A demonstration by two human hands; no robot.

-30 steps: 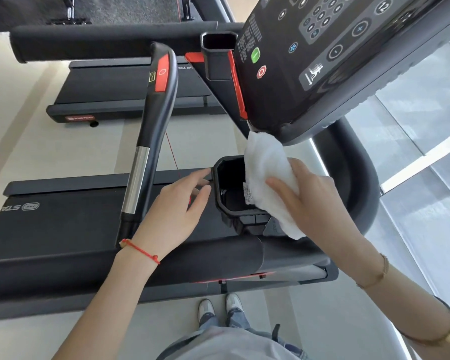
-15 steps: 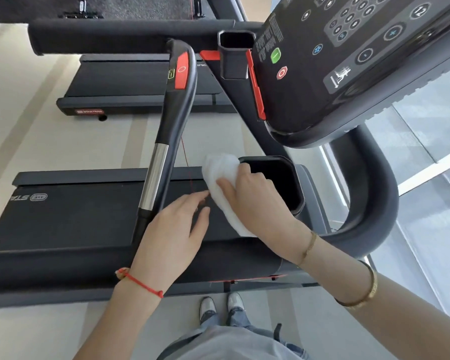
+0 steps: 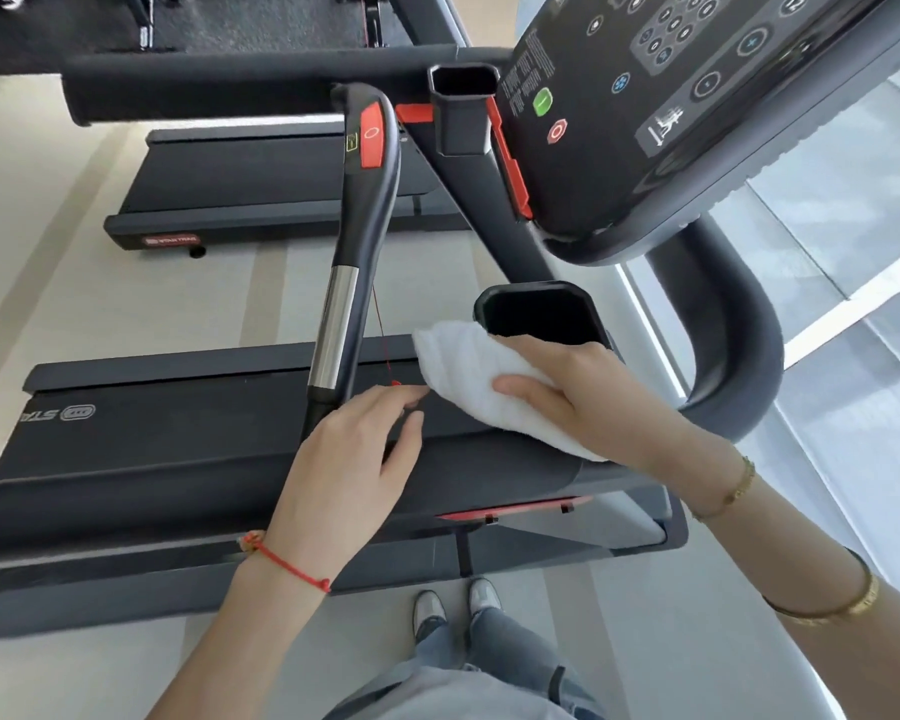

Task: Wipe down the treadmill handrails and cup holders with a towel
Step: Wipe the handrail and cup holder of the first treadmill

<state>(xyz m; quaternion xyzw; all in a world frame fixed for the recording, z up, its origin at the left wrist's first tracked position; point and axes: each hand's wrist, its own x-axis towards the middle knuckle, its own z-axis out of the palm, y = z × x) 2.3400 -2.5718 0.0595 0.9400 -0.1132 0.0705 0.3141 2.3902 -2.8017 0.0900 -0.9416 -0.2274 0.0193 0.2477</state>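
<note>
My right hand (image 3: 578, 394) grips a white towel (image 3: 463, 371) and presses it against the near left outside of a black cup holder (image 3: 541, 311). My left hand (image 3: 354, 470) hovers just left of the towel with relaxed fingers, over the padded black handrail (image 3: 126, 506) that runs across the front. An inner grip bar (image 3: 357, 226) with a red button and a silver section rises behind my left hand. A second, smaller cup holder (image 3: 463, 109) sits farther back beside the console.
The dark console (image 3: 671, 106) with its buttons overhangs at the top right. A curved black frame tube (image 3: 739, 345) bends round to the right. The treadmill deck (image 3: 178, 407) lies below, another treadmill (image 3: 261, 189) beyond it. My feet (image 3: 455, 605) stand on the pale floor.
My right hand drew the towel out of the cup holder and moved it to the holder's near left outside. My left hand left the holder's rim and stayed close by. The view shifted.
</note>
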